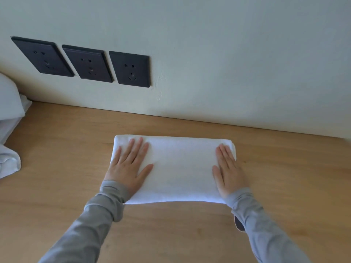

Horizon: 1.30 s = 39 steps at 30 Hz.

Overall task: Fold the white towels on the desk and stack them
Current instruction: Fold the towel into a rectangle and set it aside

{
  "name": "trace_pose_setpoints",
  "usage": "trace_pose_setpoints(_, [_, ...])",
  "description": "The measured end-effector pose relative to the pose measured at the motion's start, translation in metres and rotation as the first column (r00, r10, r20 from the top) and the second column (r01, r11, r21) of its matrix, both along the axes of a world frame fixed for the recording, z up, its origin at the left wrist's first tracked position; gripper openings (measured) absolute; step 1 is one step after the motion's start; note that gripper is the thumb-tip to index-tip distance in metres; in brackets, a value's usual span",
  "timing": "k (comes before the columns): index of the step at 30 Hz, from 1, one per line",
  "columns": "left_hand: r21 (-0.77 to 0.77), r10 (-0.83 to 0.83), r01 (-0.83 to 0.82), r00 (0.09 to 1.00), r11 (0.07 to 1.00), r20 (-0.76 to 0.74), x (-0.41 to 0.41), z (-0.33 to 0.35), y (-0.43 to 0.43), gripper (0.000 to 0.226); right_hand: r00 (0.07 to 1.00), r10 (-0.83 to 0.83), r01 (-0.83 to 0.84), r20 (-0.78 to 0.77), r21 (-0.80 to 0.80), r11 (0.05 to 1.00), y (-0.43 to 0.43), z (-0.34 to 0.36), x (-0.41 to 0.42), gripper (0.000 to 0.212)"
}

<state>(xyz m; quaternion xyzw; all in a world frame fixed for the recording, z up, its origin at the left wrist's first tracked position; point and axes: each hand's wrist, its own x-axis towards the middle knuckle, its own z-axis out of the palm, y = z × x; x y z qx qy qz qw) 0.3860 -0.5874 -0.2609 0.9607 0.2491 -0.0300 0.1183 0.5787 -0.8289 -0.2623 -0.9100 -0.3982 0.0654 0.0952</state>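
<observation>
A folded white towel [180, 168] lies as a neat rectangle in the middle of the wooden desk [66, 168]. My left hand [129, 166] presses flat on the towel's left end, fingers spread and straight. On the towel's right end rests my right hand [228, 168], also flat with fingers together. Both arms wear grey sleeves. More white towels [9, 130] are bunched in a heap at the desk's far left edge, partly cut off by the frame.
A pale wall [228, 63] runs along the back of the desk, with three dark power sockets [87, 63] on its left part. Bare wood shows on the desk to the right of and in front of the folded towel.
</observation>
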Motion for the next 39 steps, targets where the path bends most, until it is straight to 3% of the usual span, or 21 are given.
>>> trace_pose_setpoints(3, [-0.091, -0.044, 0.047, 0.999, 0.995, 0.032, -0.004, 0.007, 0.008, 0.086, 0.999, 0.030, -0.027, -0.040, 0.056, 0.998, 0.000, 0.001, 0.003, 0.054])
trace_pose_setpoints(5, [-0.212, 0.126, -0.076, 0.965, 0.974, 0.231, -0.017, 0.014, 0.004, 0.076, 0.993, 0.024, -0.009, -0.114, 0.136, 0.991, -0.003, 0.004, 0.002, 0.057])
trace_pose_setpoints(6, [-0.293, 0.288, -0.191, 0.896, 0.937, 0.339, -0.025, 0.015, -0.001, 0.071, 0.985, -0.027, 0.066, -0.168, 0.236, 0.969, -0.007, 0.005, -0.001, 0.060])
trace_pose_setpoints(7, [-0.386, 0.467, -0.318, 0.791, 0.866, 0.394, -0.034, 0.015, -0.006, 0.066, 0.963, -0.122, 0.206, -0.241, 0.359, 0.910, -0.011, 0.006, -0.006, 0.063])
trace_pose_setpoints(9, [-0.529, 0.728, -0.515, 0.581, 0.674, 0.364, -0.050, 0.012, -0.019, 0.060, 0.839, -0.382, 0.541, -0.389, 0.515, 0.664, -0.020, 0.008, -0.023, 0.068])
trace_pose_setpoints(11, [-0.628, 0.847, -0.579, 0.443, 0.520, 0.293, -0.060, 0.009, -0.032, 0.062, 0.688, -0.557, 0.714, -0.465, 0.572, 0.404, -0.028, 0.004, -0.041, 0.073])
trace_pose_setpoints(12, [-0.676, 0.885, -0.583, 0.389, 0.451, 0.255, -0.061, 0.008, -0.037, 0.064, 0.632, -0.603, 0.751, -0.488, 0.577, 0.320, -0.030, 0.000, -0.047, 0.072])
trace_pose_setpoints(14, [-0.752, 0.945, -0.580, 0.267, 0.314, 0.189, -0.056, 0.006, -0.042, 0.058, 0.549, -0.642, 0.800, -0.535, 0.557, 0.221, -0.028, -0.005, -0.053, 0.066])
trace_pose_setpoints(16, [-0.776, 0.969, -0.582, 0.186, 0.242, 0.163, -0.048, 0.003, -0.041, 0.053, 0.507, -0.640, 0.825, -0.577, 0.540, 0.166, -0.022, -0.006, -0.053, 0.060])
trace_pose_setpoints(22, [-0.708, 0.946, -0.632, 0.150, 0.315, 0.287, -0.037, -0.001, -0.047, 0.040, 0.642, -0.626, 0.721, -0.443, 0.626, 0.297, -0.024, -0.008, -0.050, 0.028])
trace_pose_setpoints(24, [-0.696, 0.944, -0.642, 0.159, 0.322, 0.289, -0.038, -0.001, -0.048, 0.040, 0.663, -0.619, 0.709, -0.422, 0.618, 0.339, -0.029, -0.007, -0.052, 0.032])
trace_pose_setpoints(28, [-0.650, 0.927, -0.662, 0.262, 0.374, 0.267, -0.039, 0.003, -0.043, 0.038, 0.678, -0.606, 0.712, -0.417, 0.575, 0.402, -0.033, -0.004, -0.050, 0.040])
trace_pose_setpoints(32, [-0.582, 0.871, -0.650, 0.322, 0.489, 0.372, -0.043, 0.006, -0.042, 0.042, 0.703, -0.619, 0.660, -0.351, 0.646, 0.384, -0.036, -0.002, -0.049, 0.038])
trace_pose_setpoints(36, [-0.570, 0.862, -0.650, 0.333, 0.503, 0.381, -0.041, 0.008, -0.043, 0.045, 0.673, -0.625, 0.708, -0.395, 0.589, 0.390, -0.031, -0.004, -0.047, 0.034])
trace_pose_setpoints(39, [-0.554, 0.866, -0.668, 0.345, 0.497, 0.361, -0.039, 0.005, -0.039, 0.046, 0.657, -0.678, 0.708, -0.331, 0.579, 0.404, -0.022, -0.003, -0.043, 0.042])
